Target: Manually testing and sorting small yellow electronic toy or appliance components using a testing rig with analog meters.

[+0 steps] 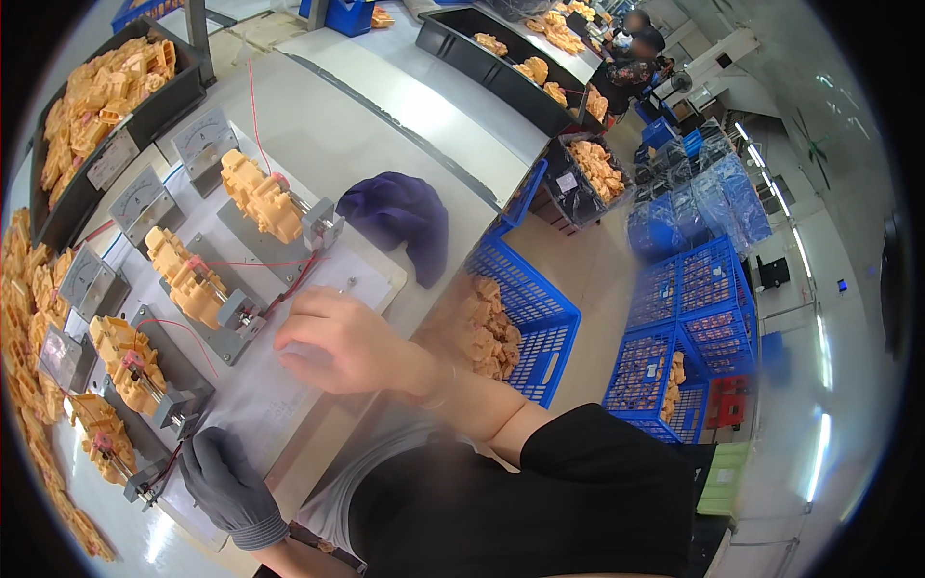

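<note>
A: Grey knit covers the left hand point(226, 485); its fingers curl loosely on the clear plastic sheet point(252, 405), just beside the nearest fixture clamp point(146, 482), gripping nothing I can see.

B: And the bare one?

A: The right hand point(339, 339) lies knuckles-up on the same sheet, fingers bent under; whether they pinch anything, I cannot tell.

B: Around them?

A: Four orange connector blocks point(258, 196) sit in fixtures on the board, analogue meters point(203, 141) behind, a purple cloth point(400, 217) to the right.
</note>
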{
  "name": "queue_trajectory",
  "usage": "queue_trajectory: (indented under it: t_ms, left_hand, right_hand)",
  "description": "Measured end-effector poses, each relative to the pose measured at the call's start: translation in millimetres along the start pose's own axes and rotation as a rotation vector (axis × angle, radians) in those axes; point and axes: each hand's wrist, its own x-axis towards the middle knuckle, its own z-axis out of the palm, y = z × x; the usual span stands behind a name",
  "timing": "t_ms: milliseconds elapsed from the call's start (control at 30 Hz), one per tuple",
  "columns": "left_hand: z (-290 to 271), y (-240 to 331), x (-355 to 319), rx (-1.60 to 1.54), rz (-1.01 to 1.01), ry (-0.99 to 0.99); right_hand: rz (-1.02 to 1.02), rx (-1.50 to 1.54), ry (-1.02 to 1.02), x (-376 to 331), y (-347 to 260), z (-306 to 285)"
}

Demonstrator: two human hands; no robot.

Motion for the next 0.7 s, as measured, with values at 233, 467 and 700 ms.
queue_trajectory:
  t_ms: [233,467,700]
  left_hand:
    - [0.4,-0.4,-5.7,-0.003,0.086,0.068]
    - [1.9,2.3,-4.8,-0.012,0.093,0.093]
    - [0.4,4.8,-3.9,-0.026,0.08,0.091]
  right_hand:
    - [-0.058,-0.04,-0.083,0.2,-1.8,-1.5]
    - [-0.028,-0.113,-0.191,0.6,-1.8,-0.9]
    - [-0.008,-0.179,-0.222,2.0,-4.2,1.6]
